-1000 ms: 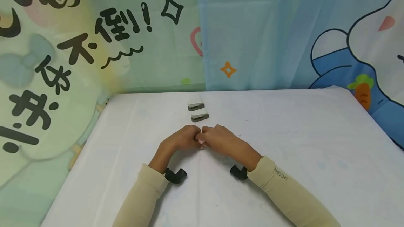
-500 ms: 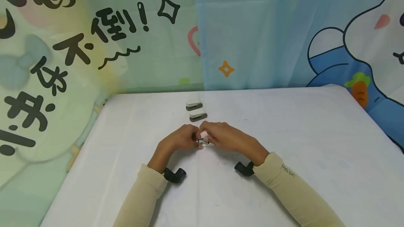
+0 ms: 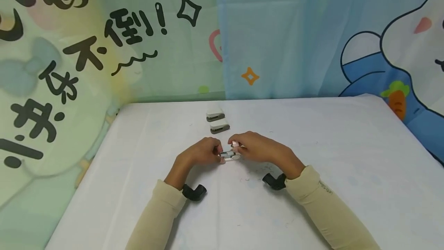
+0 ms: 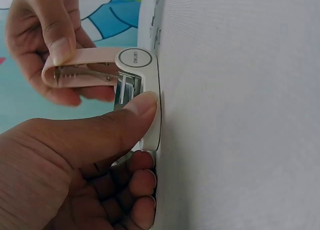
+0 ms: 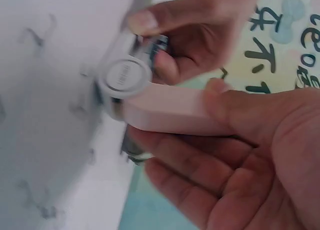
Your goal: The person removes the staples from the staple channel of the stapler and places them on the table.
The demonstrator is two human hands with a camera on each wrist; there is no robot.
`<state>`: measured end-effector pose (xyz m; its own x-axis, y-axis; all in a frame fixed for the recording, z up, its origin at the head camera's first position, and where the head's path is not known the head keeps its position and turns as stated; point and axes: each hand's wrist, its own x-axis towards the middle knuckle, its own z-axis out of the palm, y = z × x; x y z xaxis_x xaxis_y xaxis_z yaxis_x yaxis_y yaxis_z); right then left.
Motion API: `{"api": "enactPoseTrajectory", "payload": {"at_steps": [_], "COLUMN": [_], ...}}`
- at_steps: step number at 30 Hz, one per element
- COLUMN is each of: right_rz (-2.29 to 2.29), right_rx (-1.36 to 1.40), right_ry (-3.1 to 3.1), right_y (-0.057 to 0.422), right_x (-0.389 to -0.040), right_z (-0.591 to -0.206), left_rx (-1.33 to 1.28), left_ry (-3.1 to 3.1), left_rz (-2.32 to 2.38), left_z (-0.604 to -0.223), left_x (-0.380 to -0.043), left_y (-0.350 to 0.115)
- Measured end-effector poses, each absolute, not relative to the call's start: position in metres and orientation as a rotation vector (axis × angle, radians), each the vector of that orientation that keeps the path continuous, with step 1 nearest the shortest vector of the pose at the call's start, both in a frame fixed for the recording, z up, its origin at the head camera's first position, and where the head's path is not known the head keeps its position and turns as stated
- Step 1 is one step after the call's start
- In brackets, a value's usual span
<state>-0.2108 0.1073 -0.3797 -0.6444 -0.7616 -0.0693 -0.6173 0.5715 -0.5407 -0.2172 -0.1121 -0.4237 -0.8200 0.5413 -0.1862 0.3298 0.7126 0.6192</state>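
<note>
A small stapler with a white base and a pale pink top arm stands folded wide at its round hinge. Its metal staple channel and a spring show in the left wrist view. My left hand pinches the white base close to the tabletop, thumb on its side. On the hinge side, my right hand holds the pink arm between thumb and fingers, up and away from the base. Whether staples lie in the channel I cannot tell.
Two white-and-grey staplers lie one behind the other just beyond my hands. A white cloth covers the table. Printed curtains hang along its back and left. Black wrist mounts jut inward from both wrists.
My right hand has moved right, away from the left hand, swinging the pink arm up off the base. The stapler, mostly hidden before, now shows between the hands. My left hand stays in place.
</note>
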Motion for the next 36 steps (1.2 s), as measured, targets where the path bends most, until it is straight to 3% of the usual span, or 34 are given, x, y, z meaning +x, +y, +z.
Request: {"api": "enactPoseTrajectory", "payload": {"at_steps": [19, 24, 30, 36], "right_rz": [-0.326, -0.286, -0.594, -0.475], "right_rx": [-0.896, -1.024, -1.352, -1.231], "right_ry": [2.609, 2.819, 2.804, 2.724], "right_y": [0.127, 0.118, 0.093, 0.08], "right_x": [-0.214, -0.206, -0.199, -0.196], "right_z": [-0.366, -0.368, -0.381, -0.393], "left_rx": [0.634, 0.644, 0.666, 0.665], "left_ry": [2.559, 2.549, 2.551, 2.544], "left_rz": [0.805, 0.801, 0.802, 0.805], "left_z": [-0.422, -0.422, -0.422, -0.422], "left_x": [-0.216, -0.217, -0.218, -0.218], "left_y": [-0.112, -0.111, -0.112, -0.112]}}
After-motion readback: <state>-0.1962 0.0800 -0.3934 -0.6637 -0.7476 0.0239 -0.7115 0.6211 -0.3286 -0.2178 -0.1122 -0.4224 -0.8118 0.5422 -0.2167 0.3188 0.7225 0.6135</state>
